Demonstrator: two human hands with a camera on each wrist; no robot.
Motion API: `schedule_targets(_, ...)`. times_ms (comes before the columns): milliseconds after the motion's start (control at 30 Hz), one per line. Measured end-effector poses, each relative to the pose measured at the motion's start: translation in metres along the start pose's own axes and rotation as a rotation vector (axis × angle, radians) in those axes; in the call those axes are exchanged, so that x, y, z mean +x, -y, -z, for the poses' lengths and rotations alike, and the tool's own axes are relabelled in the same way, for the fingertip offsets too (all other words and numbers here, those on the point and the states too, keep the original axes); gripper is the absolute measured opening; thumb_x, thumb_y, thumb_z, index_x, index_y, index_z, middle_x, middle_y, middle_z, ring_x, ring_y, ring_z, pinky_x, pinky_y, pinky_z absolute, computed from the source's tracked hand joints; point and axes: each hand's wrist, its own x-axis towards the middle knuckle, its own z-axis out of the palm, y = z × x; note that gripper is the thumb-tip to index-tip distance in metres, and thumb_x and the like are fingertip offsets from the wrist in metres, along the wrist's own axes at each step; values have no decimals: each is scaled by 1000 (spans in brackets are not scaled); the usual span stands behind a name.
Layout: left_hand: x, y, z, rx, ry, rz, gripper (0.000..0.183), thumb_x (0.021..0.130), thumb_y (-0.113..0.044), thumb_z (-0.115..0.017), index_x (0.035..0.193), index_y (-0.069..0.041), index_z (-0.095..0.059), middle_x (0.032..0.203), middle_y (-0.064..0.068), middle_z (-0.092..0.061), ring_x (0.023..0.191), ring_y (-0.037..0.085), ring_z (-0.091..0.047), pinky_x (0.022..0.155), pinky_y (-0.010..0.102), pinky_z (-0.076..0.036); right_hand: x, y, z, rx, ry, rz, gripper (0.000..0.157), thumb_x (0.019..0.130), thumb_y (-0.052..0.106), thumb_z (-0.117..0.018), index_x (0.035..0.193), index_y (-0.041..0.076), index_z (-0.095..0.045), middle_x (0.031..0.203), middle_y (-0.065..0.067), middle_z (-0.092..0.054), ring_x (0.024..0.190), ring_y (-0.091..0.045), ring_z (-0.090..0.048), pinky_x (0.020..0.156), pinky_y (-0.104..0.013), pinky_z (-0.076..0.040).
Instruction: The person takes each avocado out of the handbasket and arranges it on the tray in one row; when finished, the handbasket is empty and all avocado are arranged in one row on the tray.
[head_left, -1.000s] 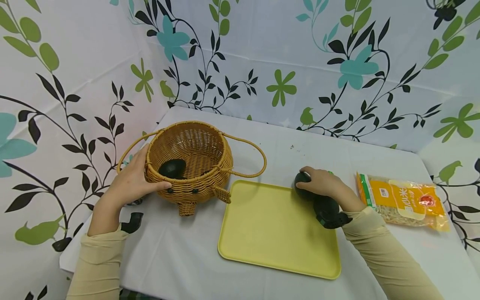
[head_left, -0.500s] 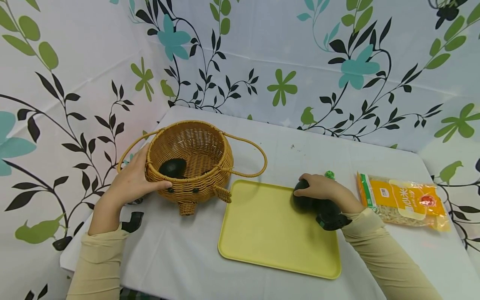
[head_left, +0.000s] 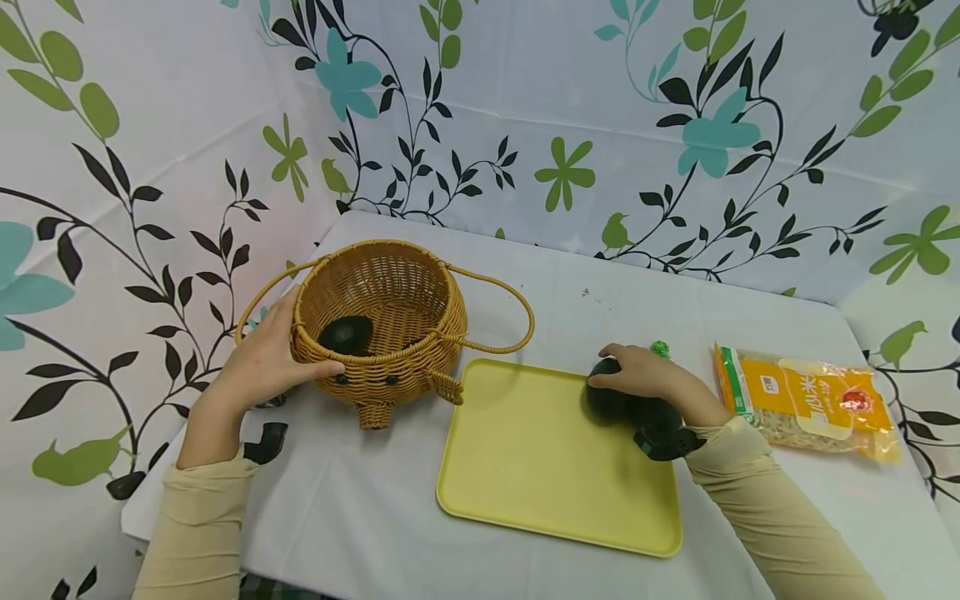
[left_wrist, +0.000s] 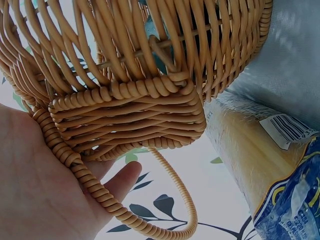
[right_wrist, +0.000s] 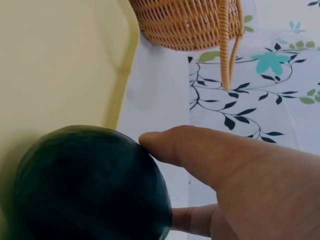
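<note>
My left hand [head_left: 262,350] rests against the left side of a wicker basket [head_left: 420,375], thumb stretched along its front. In the left wrist view its palm touches the basket's looped handle [left_wrist: 95,185]. An oval, dark green avocado-like fruit [head_left: 347,335] lies inside the basket. My right hand [head_left: 641,372] holds another dark green fruit [head_left: 609,404] over the upper right part of a yellow tray [head_left: 525,467]. The right wrist view shows thumb and a finger at the side of this round, smooth fruit [right_wrist: 90,185]; its lower part is cut off.
A clear and orange bag [head_left: 810,404] of pale food lies to the tray's right. A small bumpy green thing [head_left: 660,348] shows behind the right hand. Beside the basket, the left wrist view shows a clear and blue packet [left_wrist: 270,165]. Patterned cloth [head_left: 562,108] hangs behind.
The right hand and its fruit have come slightly nearer and lower over the tray, baring more of the bumpy green thing. In the last half second almost nothing moves; the left hand stays.
</note>
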Motion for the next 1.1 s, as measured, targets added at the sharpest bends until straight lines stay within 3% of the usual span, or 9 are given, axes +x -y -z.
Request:
schedule_targets(567, 0, 0, 0, -8, -2, 0, 125, 69, -59, -74, 152, -21, 10, 153, 24, -19, 135, 48, -28, 98, 70, -29, -8, 5, 17, 35, -62, 5, 62, 93, 40, -52, 137, -4, -43, 128, -32, -52, 111, -42, -55, 89, -53, -47)
schedule_targets(1100, -1, 0, -1, -6, -3, -1, 126, 68, -60, -74, 152, -20, 11, 154, 24, -18, 135, 49, -26, 100, 70, -27, -9, 9, 28, 18, -99, 30, 59, 93, 37, -53, 135, -4, -44, 128, -32, -52, 118, -46, -50, 94, -56, -44)
